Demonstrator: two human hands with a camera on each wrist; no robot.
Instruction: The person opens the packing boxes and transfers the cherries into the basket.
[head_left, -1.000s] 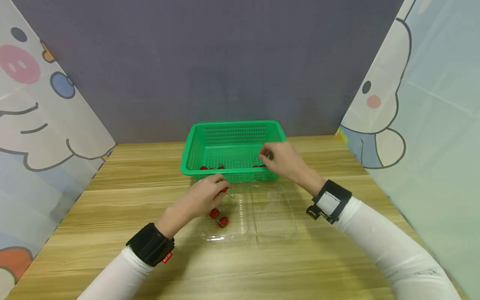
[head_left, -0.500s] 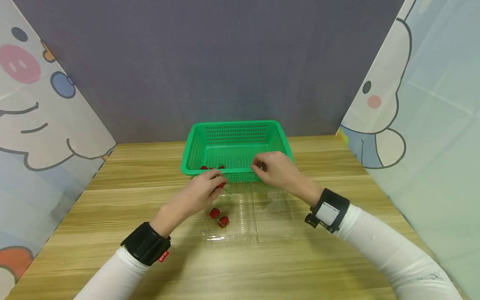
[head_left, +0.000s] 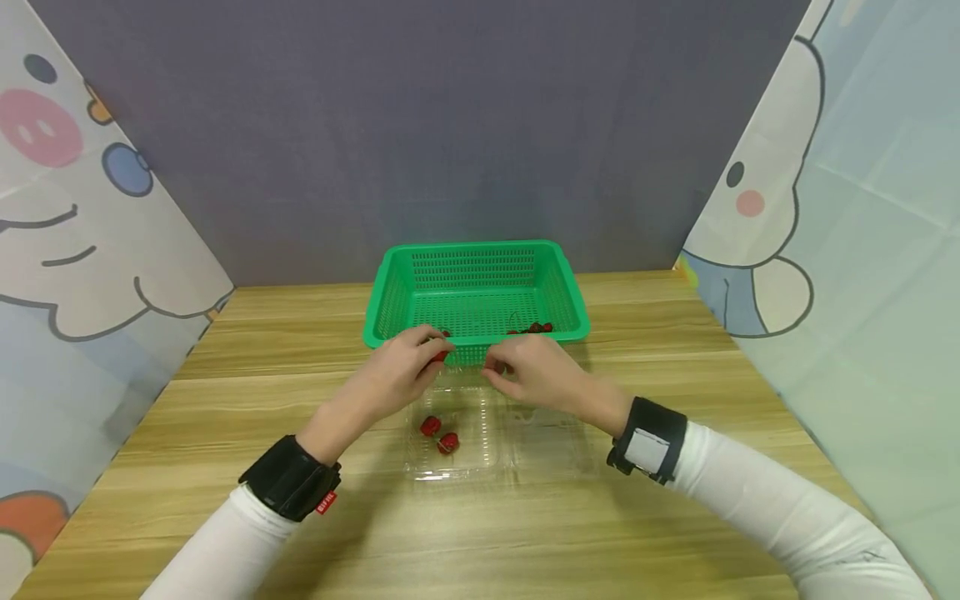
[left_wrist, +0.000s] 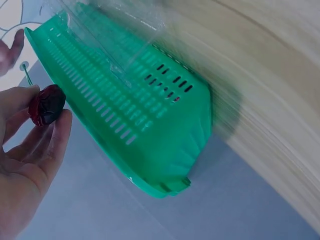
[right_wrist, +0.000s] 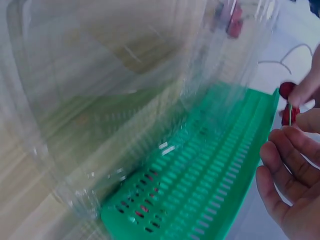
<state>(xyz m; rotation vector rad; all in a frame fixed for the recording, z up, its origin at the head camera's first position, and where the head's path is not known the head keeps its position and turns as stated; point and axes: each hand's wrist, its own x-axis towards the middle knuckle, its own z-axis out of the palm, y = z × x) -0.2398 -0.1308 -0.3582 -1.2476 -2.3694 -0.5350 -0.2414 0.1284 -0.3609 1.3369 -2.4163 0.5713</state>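
Observation:
My left hand (head_left: pixel 397 371) pinches a dark red cherry (left_wrist: pixel 47 105) between thumb and fingers at the basket's near side; a green stem (left_wrist: pixel 27 75) sticks up beside the thumb. My right hand (head_left: pixel 543 371) hovers over the back of a clear plastic clamshell box (head_left: pixel 480 442), thumb and index finger close together. Red and a green stem show by these fingertips in the right wrist view, but whether they pinch anything is unclear. Two cherries (head_left: pixel 447 443) lie in the box's left half. Several more cherries (head_left: pixel 535 327) sit in the green basket (head_left: pixel 472 308).
The basket stands directly behind the open box on the wooden table (head_left: pixel 480 542). A grey wall (head_left: pixel 480 142) rises behind the basket. Cartoon-printed panels (head_left: pixel 862 250) flank the table on both sides.
My right hand has come out of the basket, moving left and toward me, uncovering cherries there. My left hand has lifted the cherry slightly away from me, toward the basket.

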